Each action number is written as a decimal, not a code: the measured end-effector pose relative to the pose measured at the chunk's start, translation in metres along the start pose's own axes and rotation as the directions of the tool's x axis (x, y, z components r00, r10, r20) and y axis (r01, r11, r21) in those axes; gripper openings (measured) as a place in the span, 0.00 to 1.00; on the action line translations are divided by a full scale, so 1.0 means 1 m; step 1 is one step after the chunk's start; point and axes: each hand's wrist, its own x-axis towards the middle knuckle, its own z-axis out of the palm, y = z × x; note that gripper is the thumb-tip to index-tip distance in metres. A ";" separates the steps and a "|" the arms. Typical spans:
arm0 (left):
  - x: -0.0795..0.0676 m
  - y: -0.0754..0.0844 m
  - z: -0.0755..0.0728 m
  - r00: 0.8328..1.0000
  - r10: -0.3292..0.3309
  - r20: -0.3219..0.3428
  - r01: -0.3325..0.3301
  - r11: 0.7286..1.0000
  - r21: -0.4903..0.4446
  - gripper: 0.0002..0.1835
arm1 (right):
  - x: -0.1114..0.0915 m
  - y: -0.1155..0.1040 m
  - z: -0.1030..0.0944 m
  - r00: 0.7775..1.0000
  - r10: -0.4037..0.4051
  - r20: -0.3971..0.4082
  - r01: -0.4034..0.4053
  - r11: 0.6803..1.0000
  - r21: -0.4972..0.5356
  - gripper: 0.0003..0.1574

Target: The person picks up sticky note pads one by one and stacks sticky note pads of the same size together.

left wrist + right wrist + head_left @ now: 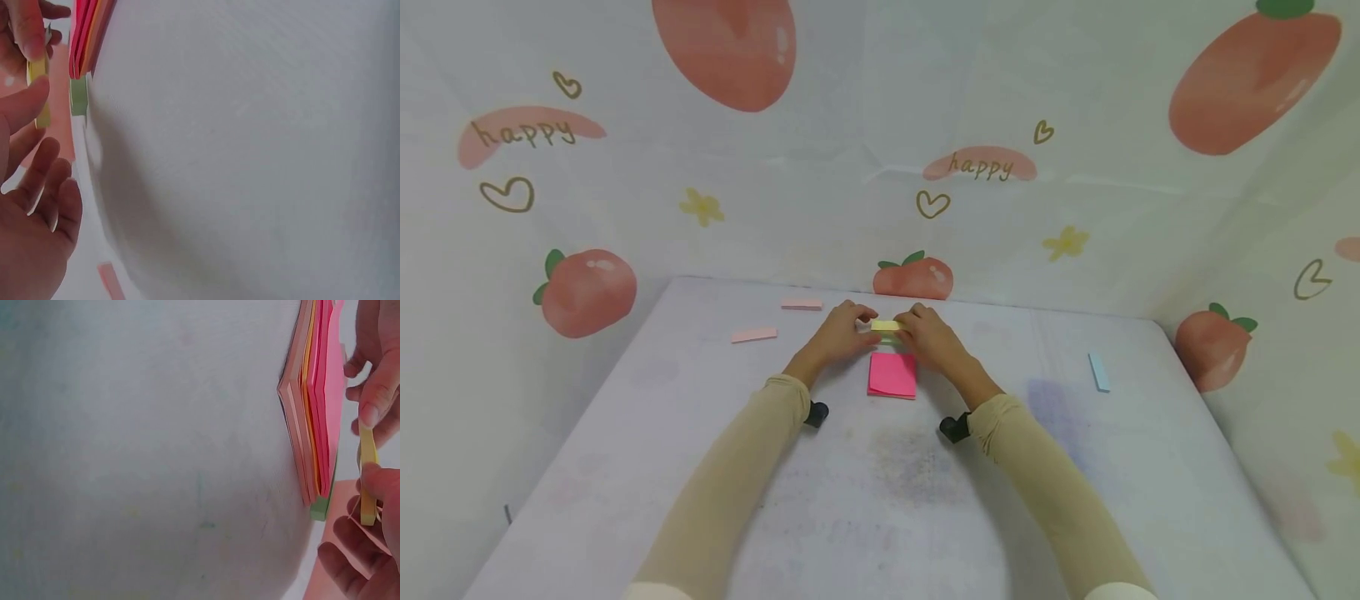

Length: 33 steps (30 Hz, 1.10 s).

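L hand (837, 335): 1, yours; thumb + fingers pinch the yellow strip (887, 326), other fingers loosely curled per L wrist view.
R hand (931, 337): 1, yours; pinches same strip toward its R end.
Yellow strip: 1, held up off the table (880, 533) btwn both hands, just beyond the pink stack (892, 373).
Pale bit (863, 326): 1, at your L fingertips; too small to tell what.
Green strip (79, 97): 1, on table just past pink stack, below yellow strip; partly hidden by your hands in head view.
Pink stack: 1, square, flat on near side of your hands; hot pink on top, orange + paler pink layers under.
Pale pink strips (755, 335): 2, both L of your L hand; one farther back, one nearer & farther L.
Blue strip (1099, 372): 1, well apart to R, pointing roughly away from you.
Black mounts (957, 428): 2, one per wrist, by the tan sleeves (737, 467).
Backdrop (820, 167): peach print, "happy" legible 2x.
Edges: table's far edge meets backdrop just past your hands & the farther pale pink strip; R edge nr blue strip.
Room: widest run of tabletop is from pink stack back toward you, btwn forearms; another from R hand to blue strip. Tightest: hands to far edge.
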 end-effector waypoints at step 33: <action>-0.010 0.002 0.005 0.989 0.079 -0.126 -0.075 0.996 0.036 0.16 | -0.001 0.008 -0.004 0.997 0.068 -0.031 -0.057 0.962 0.265 0.19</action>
